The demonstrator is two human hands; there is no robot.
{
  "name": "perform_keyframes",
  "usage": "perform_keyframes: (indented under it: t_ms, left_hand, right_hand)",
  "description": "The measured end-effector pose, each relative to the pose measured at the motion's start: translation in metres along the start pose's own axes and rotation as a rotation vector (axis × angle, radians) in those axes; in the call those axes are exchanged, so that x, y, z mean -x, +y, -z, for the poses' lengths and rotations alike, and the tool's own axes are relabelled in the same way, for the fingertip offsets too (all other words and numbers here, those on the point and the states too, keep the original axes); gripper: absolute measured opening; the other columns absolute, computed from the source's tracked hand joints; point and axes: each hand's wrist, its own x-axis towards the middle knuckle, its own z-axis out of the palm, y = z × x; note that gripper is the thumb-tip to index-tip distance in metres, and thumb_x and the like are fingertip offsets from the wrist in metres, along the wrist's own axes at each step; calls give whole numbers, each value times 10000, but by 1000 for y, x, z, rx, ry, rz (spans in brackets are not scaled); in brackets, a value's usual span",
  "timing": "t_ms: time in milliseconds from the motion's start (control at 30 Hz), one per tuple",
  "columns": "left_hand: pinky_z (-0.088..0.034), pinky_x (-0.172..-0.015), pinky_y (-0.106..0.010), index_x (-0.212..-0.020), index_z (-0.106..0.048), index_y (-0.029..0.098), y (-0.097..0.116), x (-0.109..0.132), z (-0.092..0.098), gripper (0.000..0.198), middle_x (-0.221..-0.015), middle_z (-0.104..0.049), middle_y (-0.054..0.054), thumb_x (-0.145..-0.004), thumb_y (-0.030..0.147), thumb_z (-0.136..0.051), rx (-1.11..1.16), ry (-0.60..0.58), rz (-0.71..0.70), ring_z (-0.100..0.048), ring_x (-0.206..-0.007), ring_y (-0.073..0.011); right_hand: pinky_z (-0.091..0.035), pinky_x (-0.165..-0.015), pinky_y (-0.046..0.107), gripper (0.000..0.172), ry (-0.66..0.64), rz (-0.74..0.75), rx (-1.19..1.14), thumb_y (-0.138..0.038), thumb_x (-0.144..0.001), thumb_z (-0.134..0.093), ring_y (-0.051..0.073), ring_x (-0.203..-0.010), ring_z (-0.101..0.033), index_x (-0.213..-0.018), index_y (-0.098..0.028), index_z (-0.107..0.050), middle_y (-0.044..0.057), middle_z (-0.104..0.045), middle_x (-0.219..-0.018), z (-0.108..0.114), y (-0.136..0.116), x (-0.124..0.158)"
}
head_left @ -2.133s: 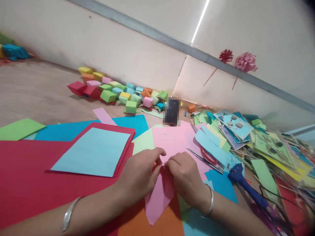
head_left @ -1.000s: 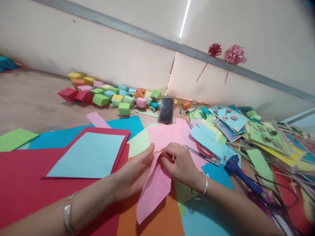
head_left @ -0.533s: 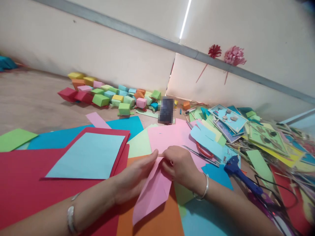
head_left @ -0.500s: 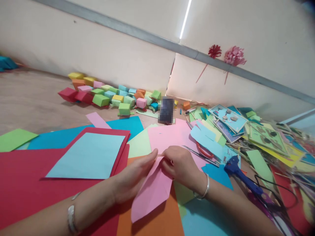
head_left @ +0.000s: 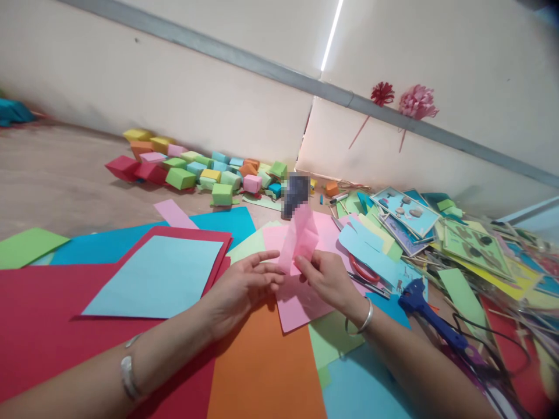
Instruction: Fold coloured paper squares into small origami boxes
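Note:
A folded piece of pink paper (head_left: 300, 235) stands upright over the sheets, pinched between the thumb and fingers of my right hand (head_left: 324, 276). My left hand (head_left: 248, 285) is just to its left with fingers apart, their tips close to the paper's lower edge; whether they touch it I cannot tell. Under my hands lie a pink sheet (head_left: 301, 308) and an orange sheet (head_left: 262, 366). To the left, a light blue sheet (head_left: 152, 276) rests on red paper (head_left: 39, 337).
Several colourful paper boxes (head_left: 179, 177) line the wall behind. On the right are scissors (head_left: 364, 269), a blue glue gun (head_left: 430, 311) with a black cord, and a heap of picture cards (head_left: 406, 209) and sticks. A blurred dark object (head_left: 294, 195) stands at the back. Two paper flowers (head_left: 417, 102) hang on the ledge.
The pink paper has been turned from hanging down toward me to standing up above my hands. My left fingers have come off their grip and spread, while my right hand has shifted slightly.

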Motion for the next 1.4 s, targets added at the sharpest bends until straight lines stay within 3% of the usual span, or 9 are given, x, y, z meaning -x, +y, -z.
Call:
perform_keyframes:
  t_ms: [167,333,467,567,667,800,867,1167,1400]
  left_hand:
    - [-536,-673,-276,-1170,-547,189,0,9,-10,609,-971,-657,-50,-618,253,-797,-433,-14,-288,-651,-857,-191]
    - [-544,-724,-321,-1067,-548,200,-1,14,-16,379,-970,-655,-45,-729,322,-670,-702,77,-503,-651,-846,-196]
    - [-499,-608,-300,-988,-553,199,-2,13,-12,267,-799,-609,1,-747,305,-599,-836,149,-542,-577,-665,-164]
    - [-507,-668,-326,-1016,-561,200,-2,13,-10,318,-886,-632,-25,-700,208,-531,-865,175,-577,-589,-746,-187]
    - [-502,-734,-353,-1019,-560,206,-2,14,-9,406,-953,-640,-38,-626,144,-482,-895,225,-590,-593,-838,-213]
    - [-462,-651,-333,-839,-551,218,-1,14,-10,107,-779,-601,-6,-766,282,-507,-942,270,-596,-558,-728,-199]
    - [-440,-628,-325,-789,-557,218,0,14,-10,167,-716,-585,5,-834,365,-492,-950,277,-614,-537,-674,-187]
    - [-491,-791,-339,-951,-690,220,-3,15,-6,189,-979,-722,-68,-847,224,-532,-993,61,-794,-641,-916,-232]
    - [-494,-838,-341,-962,-700,233,-3,15,-4,200,-998,-735,-73,-851,201,-537,-1077,56,-881,-655,-954,-237]
  right_hand:
    - [-255,-519,247,481,-35,4,115,-353,-952,-500,105,-485,-472,-502,-186,-475,5,-561,-494,-3,-6,7]
    - [-202,-507,259,414,-112,103,237,-322,-932,-514,94,-466,-329,-546,-191,-446,-25,-478,-504,-13,-10,17]
    - [-335,-573,245,152,113,238,166,-304,-854,-611,136,-631,-462,-806,-192,-519,11,-571,-744,-20,-6,19]
    - [-413,-654,270,93,278,390,79,-200,-842,-558,170,-760,-501,-905,-192,-491,48,-566,-861,-23,-4,17]
    - [-411,-648,270,113,307,451,13,-98,-830,-473,166,-749,-485,-836,-209,-453,30,-530,-811,-24,-5,17]
    - [-405,-635,274,171,275,479,-43,-41,-782,-449,161,-726,-477,-783,-212,-449,16,-513,-768,-25,-7,19]
    - [-425,-654,281,173,265,493,-62,-35,-770,-454,168,-759,-501,-780,-206,-482,27,-532,-784,-25,-8,20]
    - [-524,-750,321,169,248,503,-101,-121,-884,-551,187,-879,-598,-962,-198,-680,65,-663,-925,-23,-10,22]
    - [-514,-732,291,213,215,500,-127,-72,-843,-546,173,-848,-600,-938,-193,-694,52,-645,-881,-22,-9,22]
